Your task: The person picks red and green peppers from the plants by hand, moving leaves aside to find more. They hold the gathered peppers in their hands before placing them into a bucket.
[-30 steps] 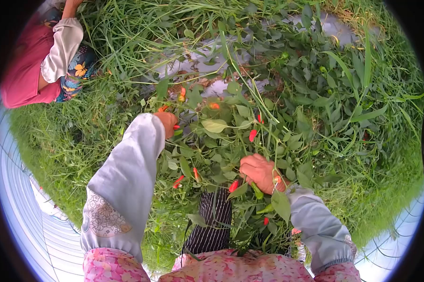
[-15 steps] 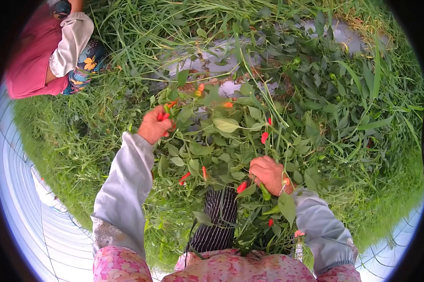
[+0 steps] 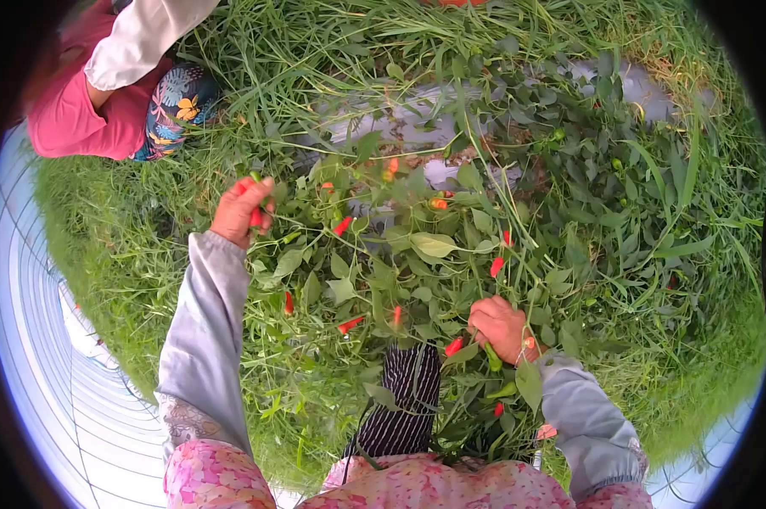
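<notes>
My left hand (image 3: pixel 243 210) is closed around a few red chili peppers (image 3: pixel 255 215), a green stem end showing at the fingertips. It is at the left side of a leafy chili plant (image 3: pixel 434 246). My right hand (image 3: pixel 495 329) is curled shut low in the same plant, back of the hand up; what lies in its fingers is hidden. Close by it hang a red chili (image 3: pixel 454 346) and a green chili (image 3: pixel 492 358). More red chilies, such as one at the lower left (image 3: pixel 350 325) and another above my right hand (image 3: pixel 496 267), show among the leaves.
A person in a pink top (image 3: pixel 90 119) with a pale sleeve (image 3: pixel 141 47) is at the upper left. Grey plastic sheeting (image 3: pixel 391 123) shows between plants. Tall grass (image 3: pixel 315 42) surrounds the row, and my striped trouser leg (image 3: pixel 408 394) is beneath the foliage.
My left hand has moved left, away from the plant's middle, still with chilies in it. My right hand stays among the same stems. The other person's sleeved arm has swung up and right.
</notes>
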{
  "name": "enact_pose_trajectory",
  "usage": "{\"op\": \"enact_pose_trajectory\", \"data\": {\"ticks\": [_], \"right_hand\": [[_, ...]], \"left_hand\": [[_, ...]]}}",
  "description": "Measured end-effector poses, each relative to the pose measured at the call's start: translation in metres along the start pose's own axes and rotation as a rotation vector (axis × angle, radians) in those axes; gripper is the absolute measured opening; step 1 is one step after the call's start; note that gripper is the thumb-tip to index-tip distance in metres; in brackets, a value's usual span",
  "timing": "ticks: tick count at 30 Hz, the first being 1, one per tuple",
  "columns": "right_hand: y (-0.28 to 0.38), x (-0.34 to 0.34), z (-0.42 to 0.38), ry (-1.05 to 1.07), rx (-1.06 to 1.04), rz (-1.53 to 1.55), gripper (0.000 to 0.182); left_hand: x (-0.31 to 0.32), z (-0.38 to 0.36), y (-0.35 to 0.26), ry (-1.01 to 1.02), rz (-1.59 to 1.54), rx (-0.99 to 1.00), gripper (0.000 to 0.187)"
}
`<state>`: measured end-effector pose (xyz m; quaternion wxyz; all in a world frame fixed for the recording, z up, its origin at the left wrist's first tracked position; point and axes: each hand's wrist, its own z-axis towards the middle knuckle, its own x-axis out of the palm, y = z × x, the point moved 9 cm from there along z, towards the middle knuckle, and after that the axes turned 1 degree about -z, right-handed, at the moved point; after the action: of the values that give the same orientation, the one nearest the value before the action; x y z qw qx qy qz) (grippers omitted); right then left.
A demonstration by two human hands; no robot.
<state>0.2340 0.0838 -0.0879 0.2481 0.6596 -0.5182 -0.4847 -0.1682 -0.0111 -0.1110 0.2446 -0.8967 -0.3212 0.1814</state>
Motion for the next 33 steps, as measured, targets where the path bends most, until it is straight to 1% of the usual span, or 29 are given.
{"op": "enact_pose_trajectory", "data": {"ticks": [1, 3, 4, 6, 8, 9, 10, 13, 14, 17, 18, 22, 25, 26, 27, 29, 32, 33], "right_hand": [[0.001, -0.001, 0.001, 0.003, -0.005, 0.003, 0.028], [0.001, 0.001, 0.001, 0.017, 0.003, 0.009, 0.027], [0.002, -0.002, 0.002, 0.051, 0.009, -0.002, 0.027], [-0.001, 0.001, -0.002, 0.036, 0.022, -0.022, 0.027], [-0.003, 0.003, 0.0, 0.022, 0.024, -0.031, 0.026], [-0.002, 0.005, -0.001, 0.02, 0.025, -0.028, 0.026], [-0.003, 0.006, -0.002, 0.017, 0.025, -0.027, 0.026], [0.0, 0.005, 0.0, -0.006, 0.008, -0.026, 0.026], [-0.002, 0.005, 0.001, 0.001, 0.007, -0.019, 0.026], [-0.004, 0.008, -0.002, 0.016, 0.003, -0.012, 0.026], [-0.003, 0.006, -0.002, 0.009, 0.0, -0.019, 0.025], [0.0, 0.005, 0.0, 0.0, -0.012, -0.014, 0.025], [-0.005, 0.01, 0.0, 0.018, -0.004, 0.021, 0.025], [-0.004, 0.008, 0.001, 0.006, -0.007, 0.007, 0.025], [-0.002, 0.006, 0.001, -0.007, -0.012, -0.006, 0.025], [0.0, 0.003, 0.002, -0.027, -0.02, -0.011, 0.025], [0.003, 0.0, 0.004, -0.039, -0.026, 0.013, 0.026], [0.004, -0.001, 0.005, -0.038, -0.023, 0.021, 0.026]], "left_hand": [[0.011, -0.003, 0.012, 0.047, 0.022, -0.097, 0.012], [0.029, -0.004, 0.022, 0.039, 0.021, -0.072, 0.012], [0.032, 0.0, 0.03, 0.042, 0.217, -0.058, 0.01], [0.034, 0.012, 0.045, 0.048, 0.612, -0.027, 0.008], [0.046, 0.017, 0.036, 0.022, 1.225, 0.259, 0.009], [0.062, 0.012, 0.029, 0.011, 1.53, 0.411, 0.011], [0.062, 0.014, 0.033, 0.025, 1.418, 0.251, 0.014], [0.084, 0.028, 0.049, 0.23, 1.377, 0.112, 0.028], [0.09, 0.034, 0.057, 0.292, 1.479, 0.01, 0.031], [0.103, 0.053, 0.097, 0.437, 1.745, 0.063, 0.029], [0.117, 0.041, 0.09, 0.451, 1.879, 0.148, 0.031], [0.094, 0.046, 0.134, 0.632, 1.797, -0.378, 0.032], [0.088, 0.051, 0.128, 0.512, 1.703, 0.065, 0.033], [0.073, 0.037, 0.107, 0.327, 1.342, -0.145, 0.028], [0.058, 0.039, 0.102, 0.262, 1.037, -0.009, 0.019], [0.039, 0.021, 0.087, 0.105, 0.431, -0.168, 0.016], [0.017, 0.004, 0.078, -0.119, -0.073, -0.084, 0.017], [0.012, 0.002, 0.077, -0.151, -0.135, -0.057, 0.018]]}}
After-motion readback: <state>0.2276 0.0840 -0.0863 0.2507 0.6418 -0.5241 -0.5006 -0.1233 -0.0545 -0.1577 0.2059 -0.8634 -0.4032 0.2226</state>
